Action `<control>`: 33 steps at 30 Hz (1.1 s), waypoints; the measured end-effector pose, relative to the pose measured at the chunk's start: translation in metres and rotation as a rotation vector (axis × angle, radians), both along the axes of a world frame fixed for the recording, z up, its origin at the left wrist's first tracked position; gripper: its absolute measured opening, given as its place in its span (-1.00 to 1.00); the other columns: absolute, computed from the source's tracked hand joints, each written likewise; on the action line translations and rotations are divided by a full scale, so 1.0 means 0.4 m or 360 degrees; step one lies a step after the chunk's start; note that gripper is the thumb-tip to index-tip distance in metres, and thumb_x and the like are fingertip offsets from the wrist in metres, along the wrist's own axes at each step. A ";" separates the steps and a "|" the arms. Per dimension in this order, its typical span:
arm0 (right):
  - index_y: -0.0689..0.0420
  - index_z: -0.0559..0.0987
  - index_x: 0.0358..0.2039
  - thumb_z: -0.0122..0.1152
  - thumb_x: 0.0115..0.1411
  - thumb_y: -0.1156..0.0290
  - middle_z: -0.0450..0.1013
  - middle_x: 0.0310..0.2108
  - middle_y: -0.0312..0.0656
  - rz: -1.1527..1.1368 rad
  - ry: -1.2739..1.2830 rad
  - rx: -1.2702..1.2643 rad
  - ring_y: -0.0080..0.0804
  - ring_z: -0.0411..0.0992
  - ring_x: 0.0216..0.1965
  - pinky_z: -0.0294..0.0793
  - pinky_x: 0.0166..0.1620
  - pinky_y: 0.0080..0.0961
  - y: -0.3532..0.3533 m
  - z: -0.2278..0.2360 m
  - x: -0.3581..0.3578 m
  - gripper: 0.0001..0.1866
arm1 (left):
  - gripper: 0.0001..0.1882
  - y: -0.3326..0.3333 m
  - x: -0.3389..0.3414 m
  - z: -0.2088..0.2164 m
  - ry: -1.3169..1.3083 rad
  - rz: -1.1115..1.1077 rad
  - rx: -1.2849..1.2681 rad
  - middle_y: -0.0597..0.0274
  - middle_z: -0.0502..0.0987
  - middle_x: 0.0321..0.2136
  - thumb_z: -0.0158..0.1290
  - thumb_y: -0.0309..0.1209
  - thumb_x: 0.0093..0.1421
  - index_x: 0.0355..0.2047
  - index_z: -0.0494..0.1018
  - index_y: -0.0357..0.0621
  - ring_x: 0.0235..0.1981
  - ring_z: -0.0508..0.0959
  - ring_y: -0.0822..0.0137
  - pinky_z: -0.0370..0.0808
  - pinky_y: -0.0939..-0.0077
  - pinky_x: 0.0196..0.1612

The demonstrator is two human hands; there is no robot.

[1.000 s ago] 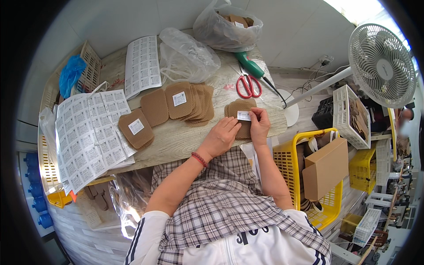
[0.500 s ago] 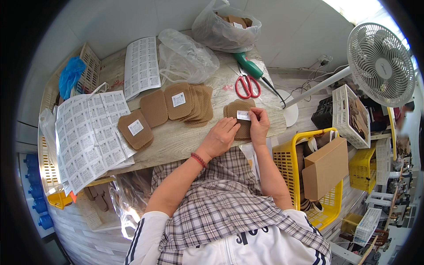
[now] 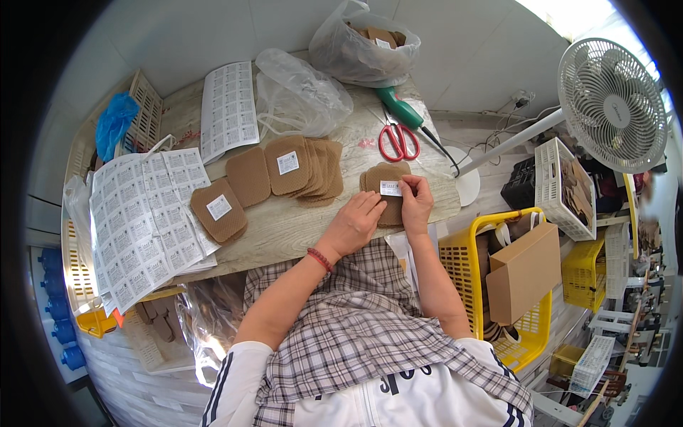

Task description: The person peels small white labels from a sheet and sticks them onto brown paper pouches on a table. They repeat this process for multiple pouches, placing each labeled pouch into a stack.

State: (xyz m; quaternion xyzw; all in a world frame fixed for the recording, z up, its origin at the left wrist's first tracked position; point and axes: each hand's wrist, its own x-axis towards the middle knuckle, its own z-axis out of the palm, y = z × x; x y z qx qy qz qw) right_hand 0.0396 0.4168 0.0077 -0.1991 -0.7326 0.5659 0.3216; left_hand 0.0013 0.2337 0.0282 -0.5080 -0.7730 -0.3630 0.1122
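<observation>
A stack of brown textured pads (image 3: 388, 171) with rounded corners lies near the table's front right. On its top pad is a small white printed label (image 3: 390, 188). My right hand (image 3: 417, 203) pinches the label's right end between thumb and finger. My left hand (image 3: 358, 222) lies on the stack's left side, fingers stretched toward the label's left end. To the left, a fanned row of similar pads (image 3: 284, 184) has a label on its front one. A labelled pad pile (image 3: 218, 208) sits left of that, beside sheets of printed labels (image 3: 135, 220).
Red-handled scissors (image 3: 400, 143) and a green corded tool (image 3: 402, 107) lie behind the stack. Clear plastic bags (image 3: 302, 92) and a bag of brown pieces (image 3: 366, 60) stand farther back. A yellow basket (image 3: 462, 245) holding a cardboard box (image 3: 524, 272) and a fan (image 3: 612, 105) are right.
The label now lies flatter and its print shows more fully. My right fingers have shifted slightly toward its right end; my left hand has barely moved.
</observation>
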 end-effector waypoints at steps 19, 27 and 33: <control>0.23 0.59 -0.18 0.28 0.31 0.55 0.56 -0.29 -0.28 0.0005 -0.0038 0.0015 -0.60 0.48 -0.26 0.51 -0.14 -0.62 -0.003 0.008 0.003 -0.90 | -0.39 -0.003 -0.001 0.019 -0.0061 -0.0039 -0.0089 -0.05 0.35 0.25 0.08 -0.55 0.19 0.29 0.29 -0.35 0.19 0.42 -0.03 0.37 0.15 0.31; 0.24 0.59 -0.19 0.29 0.30 0.55 0.58 -0.31 -0.25 -0.0006 -0.0041 0.0030 -0.57 0.51 -0.28 0.53 -0.16 -0.58 0.002 -0.004 -0.001 -0.90 | -0.50 0.000 -0.002 0.014 -0.0017 -0.0057 -0.0068 -0.02 0.45 0.14 0.08 -0.55 0.16 0.15 0.43 -0.39 0.18 0.43 0.03 0.37 0.16 0.31; 0.24 0.59 -0.20 0.30 0.27 0.55 0.61 -0.34 -0.19 -0.0020 -0.0071 0.0093 -0.51 0.55 -0.31 0.57 -0.18 -0.52 0.008 -0.008 -0.005 -0.89 | -0.50 0.002 -0.003 0.013 0.0013 -0.0043 -0.0087 0.01 0.47 0.12 0.11 -0.53 0.17 0.15 0.45 -0.36 0.17 0.45 0.04 0.39 0.17 0.29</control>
